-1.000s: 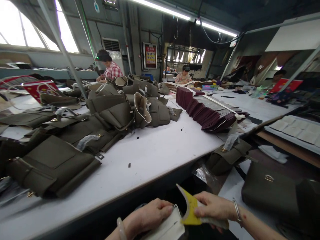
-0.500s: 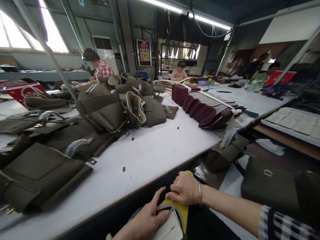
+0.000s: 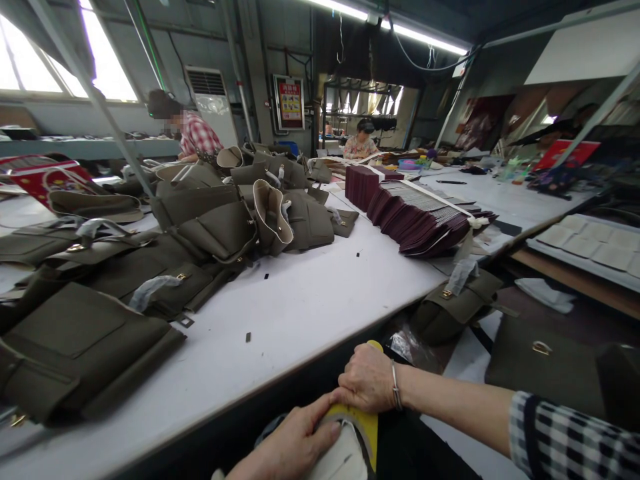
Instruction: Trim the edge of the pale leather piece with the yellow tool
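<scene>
In the head view, the right hand (image 3: 367, 380) is closed around the yellow tool (image 3: 370, 427), held low, just off the near edge of the white table (image 3: 300, 313). The left hand (image 3: 300, 433) holds the pale piece (image 3: 345, 460), thumb over its edge, fingertips meeting the right hand. The tool looks light, stiff and perhaps slippery, best gripped at its far end; the pale piece seems softer, better steadied along its rim

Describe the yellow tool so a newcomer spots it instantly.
Start at the white table; drop below its near edge, bottom centre. There, the right hand grips a curved tool bordering a pale piece under the left hand. Unlike its neighbours, it's bright yellow.
</scene>
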`<state>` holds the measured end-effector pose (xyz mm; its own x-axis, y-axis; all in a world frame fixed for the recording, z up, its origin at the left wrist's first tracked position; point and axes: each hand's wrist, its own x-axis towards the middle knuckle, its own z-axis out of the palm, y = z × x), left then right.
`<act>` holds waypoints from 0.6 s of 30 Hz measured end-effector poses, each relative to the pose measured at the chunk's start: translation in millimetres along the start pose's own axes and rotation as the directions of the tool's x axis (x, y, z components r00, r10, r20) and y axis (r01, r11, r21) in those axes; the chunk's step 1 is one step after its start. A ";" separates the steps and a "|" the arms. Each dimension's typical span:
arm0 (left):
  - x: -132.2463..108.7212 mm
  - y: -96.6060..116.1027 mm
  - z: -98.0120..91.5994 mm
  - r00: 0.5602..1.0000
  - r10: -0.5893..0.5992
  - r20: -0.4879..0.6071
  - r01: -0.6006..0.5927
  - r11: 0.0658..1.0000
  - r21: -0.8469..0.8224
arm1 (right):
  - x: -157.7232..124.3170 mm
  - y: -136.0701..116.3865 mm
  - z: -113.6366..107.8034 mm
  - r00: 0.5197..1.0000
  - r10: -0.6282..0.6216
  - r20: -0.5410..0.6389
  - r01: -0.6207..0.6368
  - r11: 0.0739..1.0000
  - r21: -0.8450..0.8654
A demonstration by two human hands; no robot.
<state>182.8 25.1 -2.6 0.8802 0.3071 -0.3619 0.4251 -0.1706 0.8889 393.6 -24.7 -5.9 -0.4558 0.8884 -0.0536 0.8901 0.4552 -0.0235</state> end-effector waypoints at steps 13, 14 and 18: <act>-5.9 13.9 0.2 0.998 0.070 -0.006 -0.069 0.988 0.136 | -13.4 -12.9 2.4 0.992 0.092 0.088 -0.091 0.996 -0.016; -6.2 13.8 0.9 0.997 0.077 -0.004 -0.076 0.987 0.142 | -14.9 -14.2 2.2 0.991 0.102 0.089 -0.101 0.995 -0.014; -5.7 10.4 3.9 0.996 0.092 -0.012 -0.088 0.980 0.178 | -18.8 -19.9 0.7 0.985 0.143 0.094 -0.143 0.990 -0.006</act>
<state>183.0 17.9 7.7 0.9127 0.3017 -0.2756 0.3768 -0.3608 0.8531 384.5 -50.5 -5.0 -0.3217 0.9349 -0.1499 0.9460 0.3241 -0.0092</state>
